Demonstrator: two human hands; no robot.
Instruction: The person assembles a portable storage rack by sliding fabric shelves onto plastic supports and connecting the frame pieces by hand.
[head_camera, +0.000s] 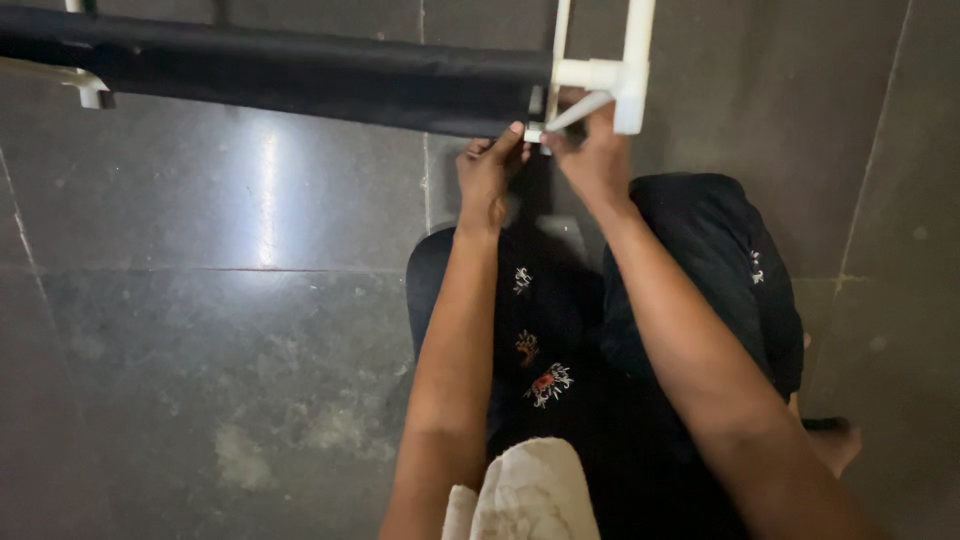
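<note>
A long black fabric roll (300, 78) runs across the top of the head view, stretched on a white plastic frame (598, 72). My left hand (488, 172) pinches the lower edge of the black fabric near the frame's corner. My right hand (598, 160) is closed on a thin white rod (578, 112) that slants down from the frame's corner joint. Both arms reach forward from my lap, where I sit on the floor in black clothing with small embroidered flowers (545, 383).
A dark grey tiled floor (220, 330) with a bright light reflection lies to the left. A white frame end (88, 92) shows at the far left. A cream cloth (530, 495) lies at the bottom by my lap. My bare foot (835, 442) shows at the right.
</note>
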